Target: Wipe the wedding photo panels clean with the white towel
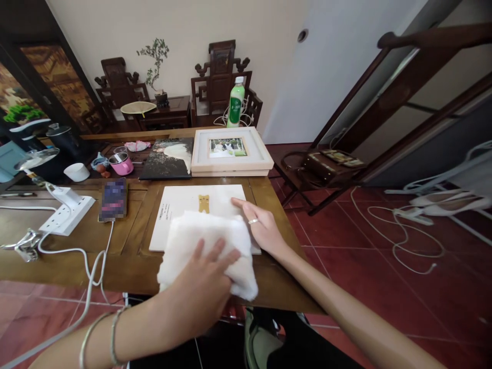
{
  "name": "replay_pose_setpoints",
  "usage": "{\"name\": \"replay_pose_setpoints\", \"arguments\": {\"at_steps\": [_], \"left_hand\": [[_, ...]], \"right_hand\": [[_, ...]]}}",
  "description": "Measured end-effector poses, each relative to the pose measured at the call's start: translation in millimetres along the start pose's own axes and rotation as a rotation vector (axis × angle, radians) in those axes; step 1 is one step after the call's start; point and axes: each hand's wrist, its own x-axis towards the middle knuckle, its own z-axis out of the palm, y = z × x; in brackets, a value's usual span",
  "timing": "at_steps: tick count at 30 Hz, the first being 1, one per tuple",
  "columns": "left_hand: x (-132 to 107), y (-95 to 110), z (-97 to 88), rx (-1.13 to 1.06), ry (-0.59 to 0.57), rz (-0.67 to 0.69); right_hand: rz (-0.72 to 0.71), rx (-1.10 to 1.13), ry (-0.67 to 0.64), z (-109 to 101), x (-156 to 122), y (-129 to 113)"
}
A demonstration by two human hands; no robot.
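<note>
A folded white fluffy cloth (211,238) covers the front part of a white flat panel (180,197) on the table and hangs over the table's front edge. My left hand (203,287), with bangles on its wrist, lies on the cloth with its fingers spread. Beside the panel's right edge is my right hand (265,228), which wears a ring. Its index finger stretches over the panel's surface, and its lower fingers are partly hidden. A small gold bear-shaped piece (203,203) shows on the panel just beyond the cloth, and dark printed text runs along the left side.
Behind the panel lie a framed photo (230,166) and a dark picture panel (165,159), with a green bottle (236,102) farther back. On the left are a phone (113,200), a power strip (69,215), white cables, a pink mug (121,164) and a white cup (77,172).
</note>
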Motion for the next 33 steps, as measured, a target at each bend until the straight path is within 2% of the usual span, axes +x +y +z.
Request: {"name": "replay_pose_setpoints", "arguments": {"at_steps": [2,4,8,11,12,14,16,18,20,23,25,27,29,33], "left_hand": [[-4.5,-10.5,-10.9,-0.032,-0.014,-0.069],[-0.1,-29.3,-22.4,-0.056,-0.032,-0.128],[33.0,-80.1,-38.5,-0.129,-0.037,-0.192],[69.7,-106.4,-42.1,-0.217,0.136,-0.141],[82.0,-110.0,-41.7,-0.24,0.184,-0.108],[103.7,-110.3,-39.2,-0.274,0.208,-0.05],[118.6,-106.4,-35.4,-0.298,0.175,-0.027],[124.2,-104.9,-31.2,-0.296,0.136,-0.067],[120.6,-109.5,-26.7,-0.266,0.125,-0.136],[103.7,-124.5,-18.9,-0.204,0.173,-0.216],[89.8,-131.3,-13.5,-0.152,0.213,-0.22],[76.3,-127.7,-9.1,-0.075,0.217,-0.2],[62.7,-111.2,-7.0,-0.006,0.186,-0.169],[30.1,-53.7,-10.6,0.013,0.045,-0.107]], "right_hand": [[-0.066,-0.086,-0.021,1.6,-0.2,-0.1],[-0.131,-0.14,-0.05,3.5,-0.4,2.3],[-0.219,-0.164,-0.086,6.0,-0.1,9.0],[-0.246,-0.176,-0.099,5.4,0.5,10.1],[-0.252,-0.183,-0.101,4.8,0.8,9.6],[-0.265,-0.198,-0.108,3.5,1.2,8.0],[-0.276,-0.209,-0.121,2.6,1.4,6.6],[-0.275,-0.209,-0.124,2.8,1.1,6.6],[-0.262,-0.202,-0.111,3.9,0.6,8.2],[-0.247,-0.186,-0.095,6.1,-0.2,11.2],[-0.246,-0.182,-0.098,6.9,-0.2,12.4],[-0.245,-0.185,-0.098,7.1,0.1,12.6],[-0.246,-0.192,-0.097,6.8,0.4,12.4],[-0.249,-0.212,-0.117,5.0,0.4,12.2]]}}
